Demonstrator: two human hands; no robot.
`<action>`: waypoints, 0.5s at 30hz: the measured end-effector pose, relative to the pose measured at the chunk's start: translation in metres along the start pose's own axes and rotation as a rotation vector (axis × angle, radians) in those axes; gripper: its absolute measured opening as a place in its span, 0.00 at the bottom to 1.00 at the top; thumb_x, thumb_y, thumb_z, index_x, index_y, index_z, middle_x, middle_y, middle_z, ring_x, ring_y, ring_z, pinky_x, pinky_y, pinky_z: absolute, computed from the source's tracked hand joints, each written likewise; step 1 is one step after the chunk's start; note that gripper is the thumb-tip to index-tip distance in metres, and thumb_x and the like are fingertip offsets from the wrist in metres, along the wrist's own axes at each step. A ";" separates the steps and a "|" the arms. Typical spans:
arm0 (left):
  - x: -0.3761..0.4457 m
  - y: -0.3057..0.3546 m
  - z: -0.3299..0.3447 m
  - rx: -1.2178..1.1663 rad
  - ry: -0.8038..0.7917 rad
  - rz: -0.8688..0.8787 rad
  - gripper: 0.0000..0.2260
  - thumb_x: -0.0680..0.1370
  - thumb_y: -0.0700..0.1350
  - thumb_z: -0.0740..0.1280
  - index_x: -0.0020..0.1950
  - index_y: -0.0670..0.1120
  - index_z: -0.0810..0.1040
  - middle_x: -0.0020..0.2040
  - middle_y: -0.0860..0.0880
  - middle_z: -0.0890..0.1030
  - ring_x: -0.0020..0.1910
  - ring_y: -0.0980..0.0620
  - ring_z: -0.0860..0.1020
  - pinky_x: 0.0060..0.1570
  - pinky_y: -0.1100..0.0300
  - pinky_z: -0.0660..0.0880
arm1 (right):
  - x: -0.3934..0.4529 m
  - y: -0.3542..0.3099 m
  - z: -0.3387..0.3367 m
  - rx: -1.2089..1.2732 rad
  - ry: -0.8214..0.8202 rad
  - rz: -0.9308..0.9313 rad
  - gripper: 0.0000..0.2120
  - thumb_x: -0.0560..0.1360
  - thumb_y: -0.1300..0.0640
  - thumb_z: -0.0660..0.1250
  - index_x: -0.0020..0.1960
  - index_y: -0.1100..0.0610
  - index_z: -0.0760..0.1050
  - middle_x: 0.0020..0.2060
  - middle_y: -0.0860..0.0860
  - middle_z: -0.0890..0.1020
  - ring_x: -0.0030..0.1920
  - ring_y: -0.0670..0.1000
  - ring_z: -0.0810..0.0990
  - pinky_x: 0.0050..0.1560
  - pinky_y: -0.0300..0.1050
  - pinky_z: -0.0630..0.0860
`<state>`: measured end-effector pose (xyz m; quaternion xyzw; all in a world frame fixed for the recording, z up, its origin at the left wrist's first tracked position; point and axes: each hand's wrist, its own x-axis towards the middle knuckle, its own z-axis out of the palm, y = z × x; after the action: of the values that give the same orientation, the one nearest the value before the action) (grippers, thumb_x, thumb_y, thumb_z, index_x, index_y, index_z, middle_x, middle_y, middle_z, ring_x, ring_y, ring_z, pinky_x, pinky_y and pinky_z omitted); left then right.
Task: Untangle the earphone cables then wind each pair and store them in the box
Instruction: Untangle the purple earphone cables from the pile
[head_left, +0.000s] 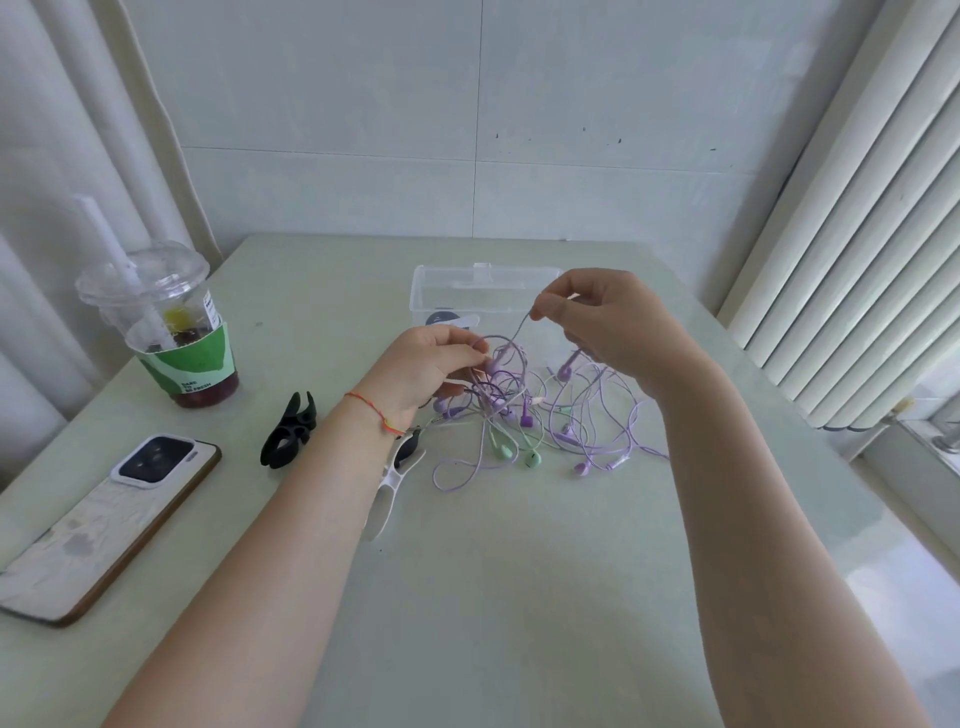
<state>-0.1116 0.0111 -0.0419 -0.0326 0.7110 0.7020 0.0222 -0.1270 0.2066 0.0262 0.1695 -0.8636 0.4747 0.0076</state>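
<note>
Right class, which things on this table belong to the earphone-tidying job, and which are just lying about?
Part of the job:
tangled earphone cables
clear plastic box
left hand and right hand, each pinching a cable

Just lying about:
iced drink cup
phone
black clip
white clip

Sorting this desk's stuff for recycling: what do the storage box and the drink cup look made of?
The storage box looks like clear, slightly frosted plastic: the table shows through its walls. The drink cup seems glossy transparent plastic with a domed lid, dark drink visible inside; its green sleeve looks like matte paper, though I can't be sure.
</note>
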 end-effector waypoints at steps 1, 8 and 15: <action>0.000 0.001 0.001 -0.027 0.039 -0.021 0.07 0.77 0.34 0.65 0.42 0.43 0.78 0.33 0.47 0.83 0.29 0.52 0.78 0.25 0.61 0.65 | -0.003 -0.003 0.000 0.075 -0.066 -0.027 0.07 0.76 0.57 0.66 0.42 0.57 0.81 0.22 0.44 0.67 0.23 0.45 0.63 0.28 0.39 0.60; -0.008 0.011 0.000 -0.018 -0.079 -0.009 0.09 0.77 0.36 0.64 0.44 0.44 0.83 0.36 0.48 0.83 0.33 0.55 0.79 0.36 0.61 0.75 | -0.004 -0.012 0.007 0.276 -0.055 -0.068 0.07 0.77 0.60 0.65 0.41 0.57 0.80 0.22 0.47 0.66 0.24 0.48 0.60 0.26 0.38 0.58; -0.012 0.012 0.005 -0.022 -0.242 -0.030 0.06 0.78 0.37 0.66 0.44 0.44 0.81 0.43 0.45 0.85 0.40 0.52 0.82 0.38 0.61 0.78 | 0.000 -0.008 0.007 0.359 0.017 -0.032 0.08 0.79 0.60 0.63 0.43 0.60 0.78 0.22 0.49 0.66 0.22 0.47 0.59 0.24 0.36 0.57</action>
<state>-0.1010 0.0166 -0.0287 0.0414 0.6947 0.7083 0.1182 -0.1234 0.1967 0.0290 0.1778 -0.7620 0.6227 -0.0078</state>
